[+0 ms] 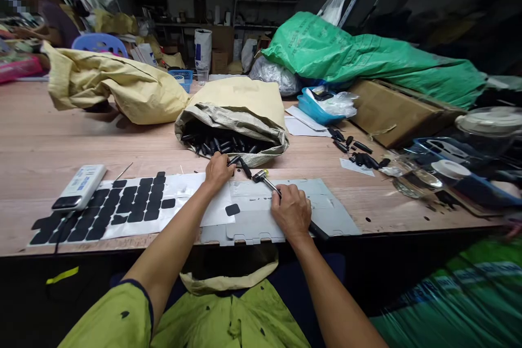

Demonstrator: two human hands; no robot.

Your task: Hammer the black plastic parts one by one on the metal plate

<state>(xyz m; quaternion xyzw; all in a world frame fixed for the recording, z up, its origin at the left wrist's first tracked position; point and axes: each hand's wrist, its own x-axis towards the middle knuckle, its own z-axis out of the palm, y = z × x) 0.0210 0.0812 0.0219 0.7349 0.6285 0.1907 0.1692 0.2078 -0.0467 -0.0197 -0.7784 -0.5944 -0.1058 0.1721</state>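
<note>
My right hand (291, 209) is wrapped round a small hammer (266, 180) with a shiny metal head and a dark grip, held low over a grey board (330, 209). At the mouth of an open woven sack (281, 147), the fingers of my left hand (219, 173) close on a black elongated piece (234, 161). Another black piece (245, 168) lies just right of those fingertips. Inside the sack are several more black pieces (220, 144) of the same look. A black rounded-square patch (232, 210) rests on the white sheet between my hands.
Rows of black patches (142, 198) cover the sheet at left, beside a white box-shaped device (79, 187). A yellow sack (122, 84) lies behind. Loose black pieces (362, 160), a blue basket (316, 109), a carton (399, 106) and clear containers (424, 179) stand at right. A co-worker (57, 19) sits far left.
</note>
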